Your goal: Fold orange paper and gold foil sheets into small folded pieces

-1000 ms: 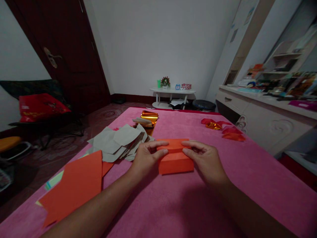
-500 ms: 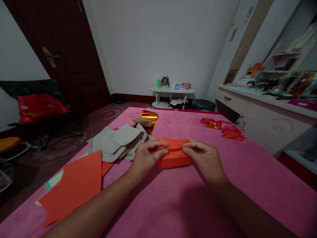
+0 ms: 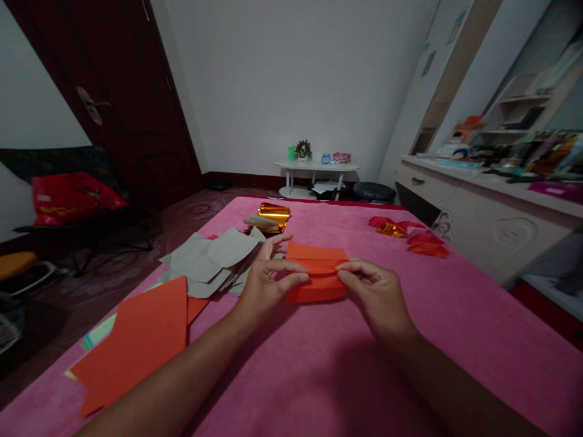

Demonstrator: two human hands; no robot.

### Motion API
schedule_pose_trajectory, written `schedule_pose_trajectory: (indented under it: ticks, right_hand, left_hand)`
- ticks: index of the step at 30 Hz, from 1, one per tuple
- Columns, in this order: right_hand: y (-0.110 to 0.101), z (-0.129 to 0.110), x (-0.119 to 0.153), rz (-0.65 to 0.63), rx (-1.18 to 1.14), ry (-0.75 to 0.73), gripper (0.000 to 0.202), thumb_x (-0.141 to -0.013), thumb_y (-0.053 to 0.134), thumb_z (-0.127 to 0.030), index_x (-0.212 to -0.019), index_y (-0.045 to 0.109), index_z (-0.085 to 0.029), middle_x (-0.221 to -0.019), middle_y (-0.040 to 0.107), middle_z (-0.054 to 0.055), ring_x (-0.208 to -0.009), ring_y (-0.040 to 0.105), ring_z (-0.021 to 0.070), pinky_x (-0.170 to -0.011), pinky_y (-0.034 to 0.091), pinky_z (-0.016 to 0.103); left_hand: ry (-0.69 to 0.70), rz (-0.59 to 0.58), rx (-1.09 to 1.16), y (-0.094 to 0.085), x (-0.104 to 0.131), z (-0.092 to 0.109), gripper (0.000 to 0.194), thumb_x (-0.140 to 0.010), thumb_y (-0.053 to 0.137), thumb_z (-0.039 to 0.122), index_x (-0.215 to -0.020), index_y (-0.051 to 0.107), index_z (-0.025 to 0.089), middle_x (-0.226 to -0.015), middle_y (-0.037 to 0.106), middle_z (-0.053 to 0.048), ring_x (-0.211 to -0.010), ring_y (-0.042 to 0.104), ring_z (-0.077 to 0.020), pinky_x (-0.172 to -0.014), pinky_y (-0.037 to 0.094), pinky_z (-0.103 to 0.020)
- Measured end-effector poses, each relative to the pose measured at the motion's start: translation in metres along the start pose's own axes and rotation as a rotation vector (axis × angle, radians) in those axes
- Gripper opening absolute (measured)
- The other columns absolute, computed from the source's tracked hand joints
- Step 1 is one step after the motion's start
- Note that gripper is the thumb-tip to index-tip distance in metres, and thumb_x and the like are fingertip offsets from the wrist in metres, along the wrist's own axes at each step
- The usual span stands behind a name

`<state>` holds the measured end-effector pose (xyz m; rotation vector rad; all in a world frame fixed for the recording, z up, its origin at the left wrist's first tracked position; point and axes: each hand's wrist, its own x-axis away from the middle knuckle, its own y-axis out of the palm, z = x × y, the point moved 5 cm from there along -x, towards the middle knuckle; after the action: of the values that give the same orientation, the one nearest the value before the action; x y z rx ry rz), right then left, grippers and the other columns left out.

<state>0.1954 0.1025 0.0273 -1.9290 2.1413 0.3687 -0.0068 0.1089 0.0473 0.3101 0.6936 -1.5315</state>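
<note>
An orange sheet of paper [image 3: 317, 287] with creases running across it is held up over the pink cloth. My left hand [image 3: 272, 276] pinches its left edge between thumb and index finger, while another finger stretches out behind, near the top left corner. On the opposite edge, the thumb and index finger of my right hand [image 3: 373, 288] grip the same fold line. The paper's upper part stands up behind the fingers, and its lower part slopes toward me. Left of my left hand lies a pile of grey paper pieces [image 3: 214, 258].
Larger orange paper [image 3: 141, 340] lies at the left table edge over paler sheets. Gold foil [image 3: 274, 213] sits behind the grey pile. Folded red and orange pieces [image 3: 427, 244] and a gold piece [image 3: 392, 230] rest at the far right of the pink cloth [image 3: 328, 376].
The orange paper's upper flap has opened upward and shows more surface. A finger of my left hand has extended behind it. Both hands still pinch the side edges.
</note>
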Motion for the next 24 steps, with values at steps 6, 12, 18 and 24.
schedule_pose_trajectory:
  ticks: [6,12,18,24]
  right_hand:
    - [0.0,-0.001,-0.001,-0.048,-0.023,0.002,0.004,-0.069,0.074,-0.022,-0.073,0.073,-0.022,-0.076,0.066,0.0,-0.073,0.059,0.0135,-0.068,0.045,0.024]
    - [0.005,-0.005,0.002,-0.09,-0.01,0.001,0.005,-0.067,0.075,-0.022,-0.068,0.072,-0.019,-0.074,0.066,0.001,-0.071,0.059,0.0141,-0.065,0.046,0.024]
    - [0.003,0.0,0.004,0.002,-0.079,0.1,0.014,-0.061,0.079,-0.025,-0.07,0.069,-0.019,-0.064,0.064,0.0,-0.06,0.058,0.0133,-0.059,0.047,0.025]
    - [0.002,-0.014,0.002,0.011,0.018,-0.095,0.007,-0.067,0.075,-0.024,-0.068,0.069,-0.02,-0.097,0.064,0.006,-0.092,0.06,0.0196,-0.076,0.049,0.029]
  left_hand:
    - [0.0,-0.249,-0.007,0.005,-0.003,0.007,0.014,-0.074,0.073,0.026,-0.087,0.076,0.028,-0.135,0.051,-0.005,-0.122,0.048,-0.0251,-0.102,0.037,-0.042]
    - [0.006,-0.32,0.006,0.011,-0.003,0.015,0.013,-0.078,0.068,0.02,-0.089,0.076,0.021,-0.088,0.074,-0.006,-0.083,0.067,-0.0179,-0.078,0.051,-0.03]
    - [0.009,-0.171,-0.065,0.01,0.001,0.019,0.009,-0.078,0.067,0.02,-0.077,0.076,0.021,-0.078,0.075,-0.004,-0.074,0.068,-0.0175,-0.072,0.051,-0.028]
    - [-0.051,-0.108,-0.038,0.008,0.004,0.016,0.01,-0.078,0.066,0.019,-0.073,0.075,0.02,-0.078,0.075,-0.004,-0.072,0.068,-0.0174,-0.068,0.052,-0.027]
